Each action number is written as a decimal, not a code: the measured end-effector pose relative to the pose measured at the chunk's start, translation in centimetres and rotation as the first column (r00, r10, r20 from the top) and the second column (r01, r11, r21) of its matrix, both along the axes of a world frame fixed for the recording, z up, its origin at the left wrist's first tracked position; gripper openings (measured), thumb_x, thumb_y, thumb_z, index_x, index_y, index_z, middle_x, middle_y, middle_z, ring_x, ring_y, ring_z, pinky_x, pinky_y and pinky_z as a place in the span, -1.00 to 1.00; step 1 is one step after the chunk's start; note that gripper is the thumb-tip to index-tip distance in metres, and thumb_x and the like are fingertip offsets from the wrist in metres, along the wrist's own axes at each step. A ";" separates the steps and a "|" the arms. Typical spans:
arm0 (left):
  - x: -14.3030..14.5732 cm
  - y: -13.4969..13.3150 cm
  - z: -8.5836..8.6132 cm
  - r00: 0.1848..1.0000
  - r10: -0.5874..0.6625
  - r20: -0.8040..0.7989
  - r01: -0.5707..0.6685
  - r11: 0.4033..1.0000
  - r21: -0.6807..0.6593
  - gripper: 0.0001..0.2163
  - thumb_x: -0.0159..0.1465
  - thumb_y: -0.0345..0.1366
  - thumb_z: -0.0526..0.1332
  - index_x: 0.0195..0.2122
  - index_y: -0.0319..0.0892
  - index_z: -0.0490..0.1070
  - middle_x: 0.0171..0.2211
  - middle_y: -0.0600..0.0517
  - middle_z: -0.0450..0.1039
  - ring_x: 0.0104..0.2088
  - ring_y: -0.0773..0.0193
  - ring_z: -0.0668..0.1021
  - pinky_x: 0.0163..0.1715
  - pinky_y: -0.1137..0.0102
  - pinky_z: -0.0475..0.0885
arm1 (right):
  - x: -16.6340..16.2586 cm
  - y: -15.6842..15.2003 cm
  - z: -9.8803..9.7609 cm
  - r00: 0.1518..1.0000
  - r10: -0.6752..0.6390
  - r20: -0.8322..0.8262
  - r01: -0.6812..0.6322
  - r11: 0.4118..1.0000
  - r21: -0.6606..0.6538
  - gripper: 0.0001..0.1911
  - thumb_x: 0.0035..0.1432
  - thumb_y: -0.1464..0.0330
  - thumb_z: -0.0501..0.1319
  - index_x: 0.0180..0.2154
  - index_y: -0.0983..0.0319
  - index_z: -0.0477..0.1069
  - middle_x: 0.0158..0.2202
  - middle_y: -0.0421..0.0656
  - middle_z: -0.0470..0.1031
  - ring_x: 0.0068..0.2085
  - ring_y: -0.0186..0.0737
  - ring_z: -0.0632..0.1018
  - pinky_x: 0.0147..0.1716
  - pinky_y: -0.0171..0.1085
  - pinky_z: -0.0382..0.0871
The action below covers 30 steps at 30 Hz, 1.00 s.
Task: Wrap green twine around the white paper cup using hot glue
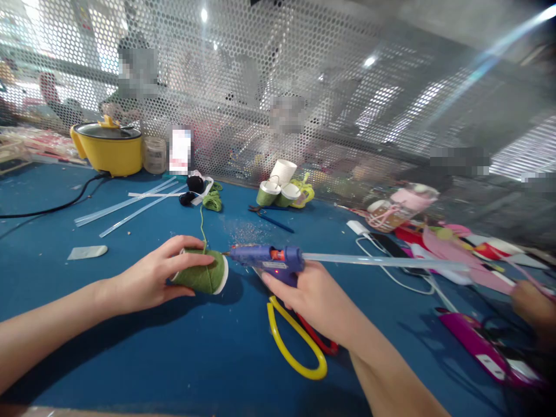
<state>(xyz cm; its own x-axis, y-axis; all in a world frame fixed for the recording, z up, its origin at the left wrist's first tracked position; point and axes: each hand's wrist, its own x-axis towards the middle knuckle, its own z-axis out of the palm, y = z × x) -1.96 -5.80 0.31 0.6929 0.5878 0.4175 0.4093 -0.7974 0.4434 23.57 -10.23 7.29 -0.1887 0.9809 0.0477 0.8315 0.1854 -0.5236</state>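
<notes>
My left hand (152, 272) is closed around a paper cup (207, 273) wrapped in green yarn, tipped on its side with its white rim facing right. A strand of green yarn (202, 225) runs from the cup back to a small green yarn bundle (212, 200). In my right hand (310, 292) is a blue-purple glue gun (264, 260), a small red light showing on its side. Its nozzle points left, close to the cup's rim; whether they touch I cannot tell. A long clear glue stick (382, 260) sticks out of its back. Scissors (297, 353) with yellow and red handles lie beneath my right hand.
Several glue sticks (130, 202) lie at the left, near a yellow electric pot (110, 152) and a jar (154, 155). Farther back are green-wrapped cups (278, 192) and pliers (271, 219). A purple power strip (478, 347), cables and another person's hand (532, 304) are at right.
</notes>
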 end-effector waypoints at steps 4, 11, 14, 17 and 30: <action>0.0 0.2 0.0 0.999 0.009 0.035 -0.009 1.000 -0.005 -0.58 0.17 -0.40 0.19 0.06 -0.05 0.19 0.03 -0.10 0.18 0.02 0.10 0.34 -0.01 0.20 0.34 | 0.1 -0.3 0.1 1.000 0.000 0.002 0.000 1.000 -0.020 -0.80 0.10 0.28 0.08 -0.48 0.22 0.36 -0.72 -0.31 0.31 -0.65 -0.32 0.33 -0.54 -0.33 0.27; -0.1 0.2 0.0 0.999 -0.012 0.035 0.012 1.000 -0.002 -0.60 0.19 -0.39 0.18 0.06 -0.06 0.20 0.03 -0.10 0.17 0.03 0.10 0.34 -0.01 0.21 0.34 | -0.1 -0.2 0.3 1.000 -0.020 -0.014 0.020 1.000 -0.009 -0.83 0.09 0.31 0.09 -0.47 0.23 0.36 -0.73 -0.31 0.28 -0.65 -0.32 0.33 -0.54 -0.33 0.26; -0.1 0.2 0.0 0.999 -0.024 0.022 0.023 1.000 0.004 -0.61 0.20 -0.41 0.17 0.05 -0.06 0.20 0.04 -0.11 0.16 0.03 0.11 0.33 -0.01 0.22 0.34 | -0.1 -0.1 0.2 1.000 -0.013 -0.002 0.013 1.000 -0.005 -0.84 0.09 0.31 0.09 -0.46 0.24 0.36 -0.73 -0.31 0.29 -0.63 -0.32 0.33 -0.51 -0.32 0.27; -0.1 0.2 0.1 0.999 -0.020 0.035 0.020 1.000 0.005 -0.61 0.20 -0.41 0.16 0.05 -0.07 0.19 0.03 -0.11 0.17 0.03 0.10 0.34 -0.01 0.21 0.34 | 0.0 -0.2 0.1 1.000 0.001 -0.002 -0.001 1.000 0.006 -0.82 0.09 0.30 0.09 -0.46 0.23 0.36 -0.70 -0.30 0.32 -0.62 -0.32 0.34 -0.51 -0.33 0.28; 0.0 0.3 0.0 0.998 -0.021 0.059 0.021 1.000 0.008 -0.60 0.19 -0.40 0.18 0.06 -0.07 0.20 0.03 -0.11 0.18 0.02 0.11 0.34 -0.01 0.23 0.34 | -0.1 -0.4 0.1 1.000 -0.005 -0.029 0.005 1.000 0.016 -0.82 0.09 0.31 0.08 -0.40 0.24 0.40 -0.59 -0.24 0.42 -0.54 -0.29 0.40 -0.45 -0.33 0.31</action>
<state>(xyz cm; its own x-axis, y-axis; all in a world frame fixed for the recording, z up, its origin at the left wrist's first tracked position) -2.01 -5.51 0.34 0.6789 0.5702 0.4627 0.3659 -0.8090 0.4601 23.52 -10.60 7.44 -0.1822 0.9808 0.0691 0.8172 0.1902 -0.5441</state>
